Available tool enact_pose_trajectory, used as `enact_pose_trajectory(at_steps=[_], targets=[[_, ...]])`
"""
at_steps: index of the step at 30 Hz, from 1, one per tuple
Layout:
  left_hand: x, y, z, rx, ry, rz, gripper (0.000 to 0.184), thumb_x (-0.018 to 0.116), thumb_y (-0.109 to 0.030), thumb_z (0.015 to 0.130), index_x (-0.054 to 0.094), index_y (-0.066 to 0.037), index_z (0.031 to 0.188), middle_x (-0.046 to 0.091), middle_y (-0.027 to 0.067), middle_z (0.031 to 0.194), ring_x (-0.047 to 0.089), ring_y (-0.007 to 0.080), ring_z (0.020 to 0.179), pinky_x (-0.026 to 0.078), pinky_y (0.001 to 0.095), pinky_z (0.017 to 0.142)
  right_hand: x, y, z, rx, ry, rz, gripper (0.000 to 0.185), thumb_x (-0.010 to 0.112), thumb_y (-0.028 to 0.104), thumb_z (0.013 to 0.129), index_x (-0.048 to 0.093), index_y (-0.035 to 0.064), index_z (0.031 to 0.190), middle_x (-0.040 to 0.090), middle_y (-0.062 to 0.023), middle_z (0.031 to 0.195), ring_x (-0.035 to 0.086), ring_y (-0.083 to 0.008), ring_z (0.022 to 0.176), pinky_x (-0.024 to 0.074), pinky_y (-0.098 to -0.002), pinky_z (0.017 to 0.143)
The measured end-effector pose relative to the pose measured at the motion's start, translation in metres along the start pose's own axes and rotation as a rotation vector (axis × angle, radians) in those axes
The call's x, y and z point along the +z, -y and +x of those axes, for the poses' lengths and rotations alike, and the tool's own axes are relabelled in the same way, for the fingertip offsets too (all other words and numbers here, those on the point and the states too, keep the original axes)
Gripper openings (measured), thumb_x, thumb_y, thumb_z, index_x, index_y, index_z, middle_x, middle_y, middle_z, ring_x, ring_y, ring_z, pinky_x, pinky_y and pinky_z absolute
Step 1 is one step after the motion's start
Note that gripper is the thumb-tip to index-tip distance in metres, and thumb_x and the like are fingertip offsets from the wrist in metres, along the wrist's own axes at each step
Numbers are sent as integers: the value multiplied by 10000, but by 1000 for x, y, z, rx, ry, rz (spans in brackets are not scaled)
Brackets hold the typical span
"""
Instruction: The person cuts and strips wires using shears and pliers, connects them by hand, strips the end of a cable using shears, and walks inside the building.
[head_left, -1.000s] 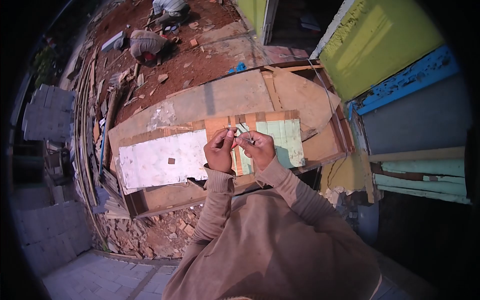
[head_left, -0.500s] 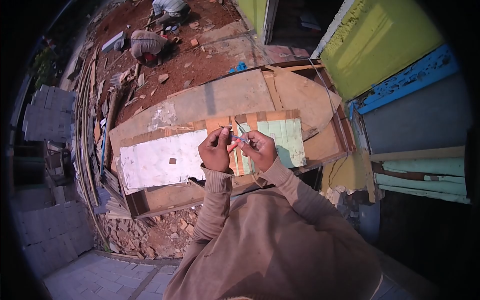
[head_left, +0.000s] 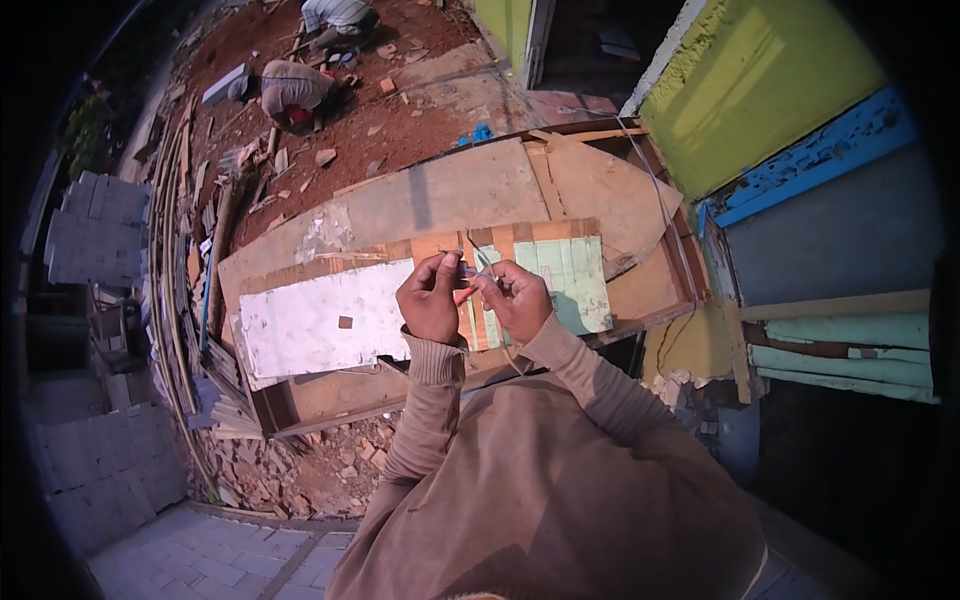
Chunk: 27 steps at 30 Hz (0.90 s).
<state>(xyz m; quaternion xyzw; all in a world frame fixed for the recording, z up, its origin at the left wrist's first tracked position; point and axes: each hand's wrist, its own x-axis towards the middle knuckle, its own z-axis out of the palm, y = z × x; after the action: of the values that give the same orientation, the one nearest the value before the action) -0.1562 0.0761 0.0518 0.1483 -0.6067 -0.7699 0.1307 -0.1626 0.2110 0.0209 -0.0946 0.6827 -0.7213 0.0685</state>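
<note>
Thin blue strand (head_left: 474, 273), wire-like, spans the short gap between the two hands, above the painted board. Left hand (head_left: 430, 300) pinches one end, thumb against fingers; right hand (head_left: 519, 304) pinches the other. A small red-orange piece (head_left: 464, 296) shows between them; which hand holds it, cannot tell. Below: painted board (head_left: 310, 328), white at left, pale green at right, lying on a larger wooden panel (head_left: 400, 200). Beyond, red soil (head_left: 345, 120) with rubble; two people bend low there. Yellow-green wall (head_left: 760, 90) at right.
</note>
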Motion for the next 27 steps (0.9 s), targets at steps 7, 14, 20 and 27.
enact_pose_trajectory(at_steps=[7, 14, 20, 27], targets=[[3, 1, -2, 65, -18, 22, 246, 671, -172, 939, 691, 71, 974, 700, 115, 816, 674, 166, 722, 568, 284, 657, -5, -1, 2, 23, -21, -591, 155, 669, 141, 918, 605, 1, 938, 650, -40, 697, 629, -107, 637, 478, -293, 557], [3, -6, -2, -36, -41, -64, 261, 665, -182, 944, 672, 76, 983, 683, 124, 826, 672, 168, 701, 574, 277, 642, -12, 11, -1, 33, 67, 125, 171, 652, 117, 934, 605, -43, 976, 661, -81, 808, 671, -125, 720, 513, -242, 614], [0, -1, 3, -101, 4, -132, 243, 645, -188, 960, 666, 50, 1003, 685, 89, 823, 660, 142, 678, 547, 246, 607, -17, 17, 5, 319, 163, 647, 154, 601, 143, 956, 607, -11, 951, 624, -53, 761, 579, -105, 594, 478, -231, 564], [-3, 2, 0, 17, 141, -111, 173, 626, -118, 964, 682, 43, 998, 699, 89, 870, 664, 140, 767, 565, 262, 691, -11, 24, 7, 380, 41, 591, 119, 582, 124, 930, 603, 26, 867, 548, -24, 692, 511, -112, 543, 428, -249, 520]])
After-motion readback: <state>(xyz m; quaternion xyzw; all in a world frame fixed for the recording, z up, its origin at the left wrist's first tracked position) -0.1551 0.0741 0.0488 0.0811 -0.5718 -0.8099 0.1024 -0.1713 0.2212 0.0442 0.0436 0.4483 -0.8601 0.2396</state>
